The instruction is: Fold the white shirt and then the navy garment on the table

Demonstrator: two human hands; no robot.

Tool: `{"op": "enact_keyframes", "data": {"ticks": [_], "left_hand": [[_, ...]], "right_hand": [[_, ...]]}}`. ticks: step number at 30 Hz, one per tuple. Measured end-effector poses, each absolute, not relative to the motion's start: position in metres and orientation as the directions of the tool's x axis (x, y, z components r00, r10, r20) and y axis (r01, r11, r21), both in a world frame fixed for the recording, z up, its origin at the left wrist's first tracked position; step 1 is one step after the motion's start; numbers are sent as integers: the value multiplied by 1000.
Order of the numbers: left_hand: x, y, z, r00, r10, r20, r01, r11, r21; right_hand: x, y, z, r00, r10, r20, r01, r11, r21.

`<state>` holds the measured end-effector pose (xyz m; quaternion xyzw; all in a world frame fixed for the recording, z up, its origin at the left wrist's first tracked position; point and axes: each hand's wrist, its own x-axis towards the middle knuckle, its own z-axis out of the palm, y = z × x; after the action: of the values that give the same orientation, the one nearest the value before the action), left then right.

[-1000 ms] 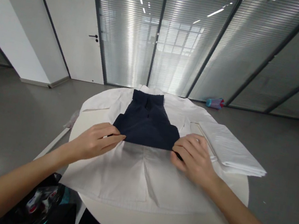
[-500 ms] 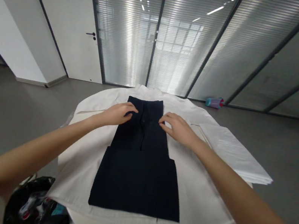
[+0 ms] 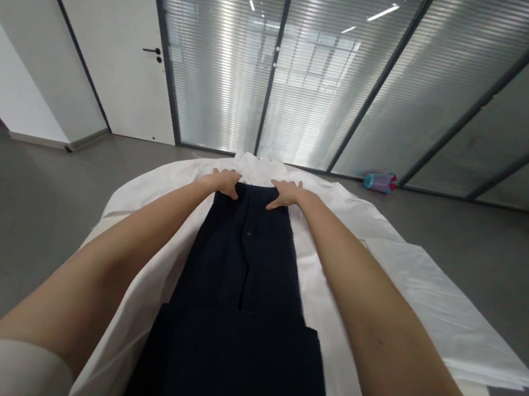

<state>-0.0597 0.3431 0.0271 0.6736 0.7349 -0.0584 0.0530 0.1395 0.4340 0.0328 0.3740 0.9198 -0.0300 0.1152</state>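
A dark navy garment [image 3: 263,265], with a buttoned front placket and a wider lower part, lies front up on a white cloth [image 3: 319,295]. My left hand [image 3: 223,181] rests at its far left corner, thumb on the navy fabric and fingers spread past the top edge. At the far right corner my right hand [image 3: 288,194] mirrors it, thumb apart from the fingers. Both hands look open and touch the garment; whether any fingertips reach under its edge is hidden. The garment's near end runs out of the bottom of the view.
Folded white fabric [image 3: 432,287] overhangs the table's right side. Beyond the table, a blue and pink object [image 3: 379,181] lies on the grey floor [image 3: 479,247] by a glass partition [image 3: 311,98]. A white door [image 3: 116,51] stands at the left.
Both hands have moved forward from above the garment's upper part to its far corners. The view is closer, and the near hem and the black bag at lower left have left it.
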Motion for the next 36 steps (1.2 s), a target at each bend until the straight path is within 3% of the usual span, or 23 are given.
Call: {"op": "enact_keyframes", "data": {"ticks": [3,9,11,16,22,24,27,29,32,34,36], "left_hand": [[-53,337,41,-130,988,-80,989,124,-75],[-24,261,83,26,926,377,969,68,-236],[-9,223,83,101,922,373,956,15,-294],[22,148,51,255,954,159,915,-184,-359],[35,119,45,225,953,202,933,-151,-328],[36,113,47,244,956,163,933,-185,-309],[36,107,50,299,954,16,934,-290,-207],[36,109,52,285,958,-15,954,-285,-88],[38,123,52,192,970,146,978,-202,52],[38,138,42,149,958,246,979,-178,100],[36,153,24,139,966,217,979,-167,119]], "right_hand": [[142,428,44,-730,678,-88,667,734,124],[182,354,87,-779,493,387,616,715,329],[205,315,89,-797,434,420,587,718,374],[246,243,50,-896,354,269,441,780,443],[267,224,29,-881,351,318,459,796,394],[274,219,31,-900,348,261,425,833,354],[278,213,36,-931,340,135,362,908,210],[274,211,42,-913,383,139,394,916,68],[254,216,46,-842,470,263,464,881,-90],[239,222,39,-808,492,324,487,868,-102],[226,231,23,-813,507,285,512,857,-62]]}}
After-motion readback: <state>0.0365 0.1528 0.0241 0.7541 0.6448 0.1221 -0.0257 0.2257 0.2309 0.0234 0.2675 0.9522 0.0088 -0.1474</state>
